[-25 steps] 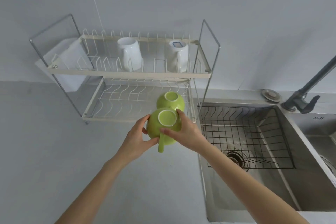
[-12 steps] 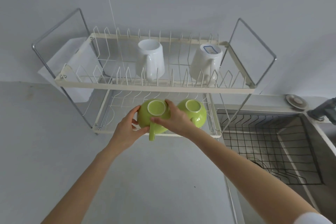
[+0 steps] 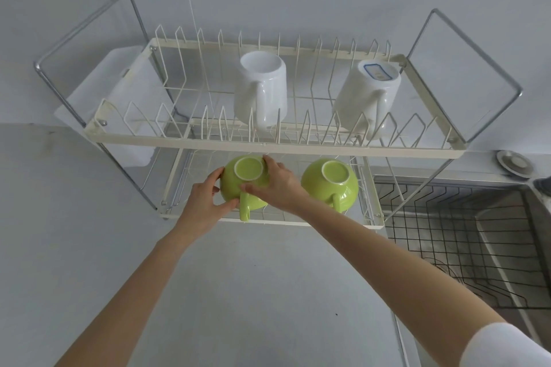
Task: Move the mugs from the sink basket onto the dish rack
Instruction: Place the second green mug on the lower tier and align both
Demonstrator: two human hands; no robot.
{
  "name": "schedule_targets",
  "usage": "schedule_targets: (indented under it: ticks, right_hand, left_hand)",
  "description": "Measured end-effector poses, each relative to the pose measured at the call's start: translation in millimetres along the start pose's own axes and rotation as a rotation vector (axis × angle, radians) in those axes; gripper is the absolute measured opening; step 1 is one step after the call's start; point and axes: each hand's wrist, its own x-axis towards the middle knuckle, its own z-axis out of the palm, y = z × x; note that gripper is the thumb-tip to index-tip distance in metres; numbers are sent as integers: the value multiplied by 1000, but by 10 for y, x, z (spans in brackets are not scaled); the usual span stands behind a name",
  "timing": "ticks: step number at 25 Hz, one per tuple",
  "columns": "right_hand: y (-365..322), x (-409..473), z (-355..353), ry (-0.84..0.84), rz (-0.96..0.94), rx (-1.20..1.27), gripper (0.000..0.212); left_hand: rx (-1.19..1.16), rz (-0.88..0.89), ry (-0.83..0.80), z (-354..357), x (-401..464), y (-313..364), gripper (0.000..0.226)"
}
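Observation:
An upside-down green mug (image 3: 243, 185) sits on the lower tier of the cream wire dish rack (image 3: 268, 148), handle pointing toward me. My left hand (image 3: 205, 202) grips its left side and my right hand (image 3: 277, 188) wraps its right side. A second green mug (image 3: 329, 185) rests upside down to the right on the same tier. Two white mugs (image 3: 262, 92) (image 3: 366, 95) stand inverted on the upper tier. The black wire sink basket (image 3: 447, 235) lies in the sink at the right and holds no mugs that I can see.
A white board (image 3: 119, 98) hangs on the rack's left end. The steel sink (image 3: 512, 262) fills the lower right, with a round drain plug (image 3: 514, 163) on the ledge behind it. Grey countertop (image 3: 89, 232) stretches below and left of the rack.
Both hands have carried the green mug further in under the upper tier, onto the lower tier left of the other green mug. My view has moved closer to the rack.

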Motion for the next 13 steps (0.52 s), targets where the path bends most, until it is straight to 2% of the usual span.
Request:
schedule_targets:
  ticks: [6,13]
  right_hand:
    - [48,6,59,-15,-12,-34,87]
    - [116,-139,-87,57,-154,-297,77]
  left_hand:
    - [38,6,-11,17,16,-61,75]
    - [83,-7,-82,-88,28,40,72]
